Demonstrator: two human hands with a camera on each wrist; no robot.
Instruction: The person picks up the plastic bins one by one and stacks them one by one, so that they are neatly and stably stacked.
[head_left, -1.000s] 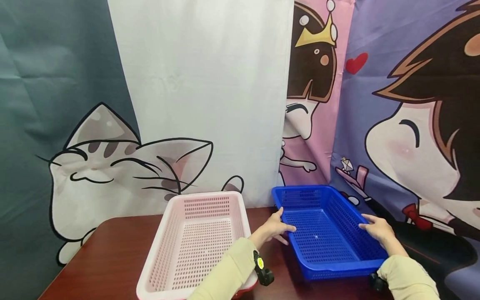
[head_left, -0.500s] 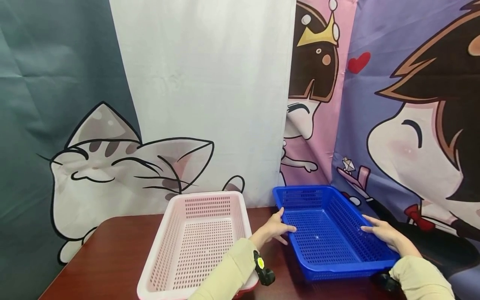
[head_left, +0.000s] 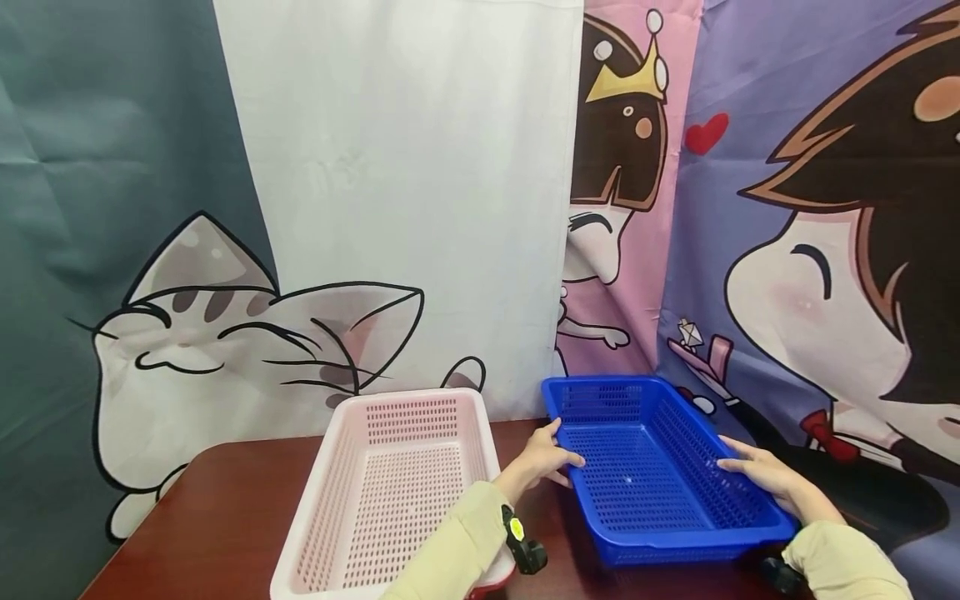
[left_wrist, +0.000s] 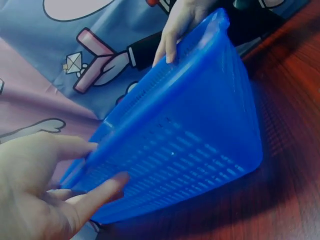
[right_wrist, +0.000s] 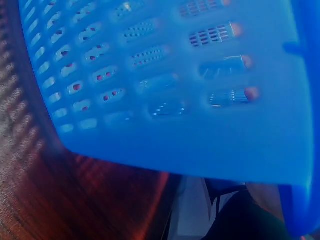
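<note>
A blue perforated plastic basket (head_left: 637, 475) rests on the table at the right in the head view, with nothing lying in it. My left hand (head_left: 543, 458) holds its left rim, thumb over the edge and fingers outside. In the left wrist view that hand (left_wrist: 40, 185) is at the lower left, beside the basket's outer wall (left_wrist: 200, 115). On the opposite rim is my right hand (head_left: 768, 479), gripping with thumb inside. The right wrist view is mostly filled by the basket's outer side (right_wrist: 175, 140), which hides most of that hand.
A pale pink perforated basket (head_left: 412, 479) stands on the reddish-brown table (head_left: 232, 500), left of the blue one and partly behind my left forearm. Something red shows beneath its near corner. A cartoon-printed cloth backdrop (head_left: 420, 208) hangs behind the table and along the right side.
My right hand and the blue basket's near right corner have shifted slightly to the right. The left hand keeps its place on the rim. The head view has tilted a little.
</note>
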